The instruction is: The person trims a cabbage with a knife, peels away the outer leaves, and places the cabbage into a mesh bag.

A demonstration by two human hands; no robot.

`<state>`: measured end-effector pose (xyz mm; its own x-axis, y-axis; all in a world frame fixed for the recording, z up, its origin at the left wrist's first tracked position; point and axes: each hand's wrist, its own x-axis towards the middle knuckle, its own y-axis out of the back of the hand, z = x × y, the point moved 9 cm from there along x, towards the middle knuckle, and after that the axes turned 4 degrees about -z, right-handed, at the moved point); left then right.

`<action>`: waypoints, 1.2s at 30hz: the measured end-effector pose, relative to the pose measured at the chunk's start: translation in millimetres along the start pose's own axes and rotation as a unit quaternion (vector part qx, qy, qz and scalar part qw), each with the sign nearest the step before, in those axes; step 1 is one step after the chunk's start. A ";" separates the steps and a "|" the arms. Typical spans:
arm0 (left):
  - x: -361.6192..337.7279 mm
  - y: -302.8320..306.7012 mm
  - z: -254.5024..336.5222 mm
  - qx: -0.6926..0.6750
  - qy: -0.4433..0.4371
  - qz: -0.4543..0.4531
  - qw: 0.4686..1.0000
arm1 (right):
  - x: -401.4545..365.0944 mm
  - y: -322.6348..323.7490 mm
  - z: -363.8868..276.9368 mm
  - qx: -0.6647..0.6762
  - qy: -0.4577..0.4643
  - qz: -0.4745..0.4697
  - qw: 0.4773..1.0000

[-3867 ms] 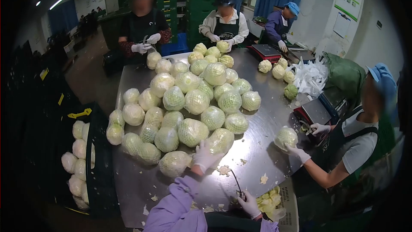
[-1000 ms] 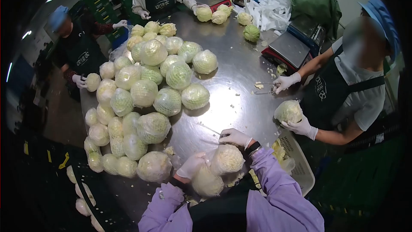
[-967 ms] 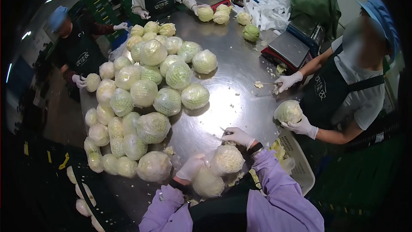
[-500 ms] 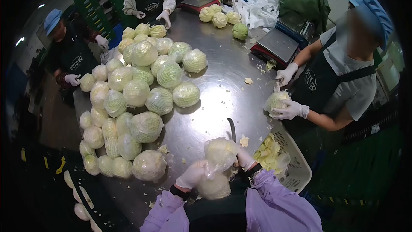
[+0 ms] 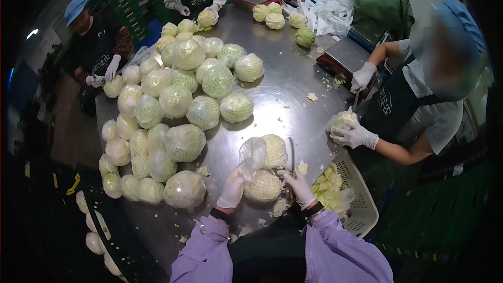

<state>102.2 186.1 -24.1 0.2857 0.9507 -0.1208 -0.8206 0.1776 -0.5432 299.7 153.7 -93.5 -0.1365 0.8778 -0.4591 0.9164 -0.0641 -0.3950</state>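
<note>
Two pale cabbages in mesh-like netting sit close together in front of me: a farther cabbage and a nearer cabbage. My left hand, in a white glove, is closed on crumpled clear plastic wrap that stands up beside the farther cabbage. The gloved fingers lie against the left side of the nearer cabbage. My right hand, also gloved, grips a knife whose blade points away from me. Its fingertips reach the right side of the nearer cabbage. The knife's handle is hidden in the hand.
Many wrapped cabbages are piled on the left of the metal table. A white basket of leaves stands at the right edge. A co-worker trims a cabbage at right; other people stand across the table. Scales lie behind.
The two cabbages now stand apart from the wrap, which my left hand pulls up to the left. Both my hands have spread to either side. A person opposite now holds a cabbage.
</note>
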 end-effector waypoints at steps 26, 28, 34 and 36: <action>-41.8 78.6 -31.2 0.047 0.005 0.165 0.985 | -28.1 -28.1 55.4 -0.192 0.109 -0.113 0.969; -40.6 76.3 -27.1 0.015 -0.024 0.170 0.985 | -26.1 -28.1 57.4 -0.110 0.082 -0.117 0.984; -48.1 82.6 -19.6 -0.001 -0.030 0.156 0.987 | -18.3 -7.3 71.4 -0.084 -0.005 -0.029 0.996; -48.8 82.4 -28.0 -0.078 -0.011 0.144 0.986 | -9.9 -7.3 76.2 -0.060 -0.014 -0.007 0.998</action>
<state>34.5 147.3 -86.2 0.0396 0.9613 -0.2725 -0.7791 -0.1411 -0.6108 265.7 109.3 -146.7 -0.1591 0.8647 -0.4765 0.9527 0.0079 -0.3039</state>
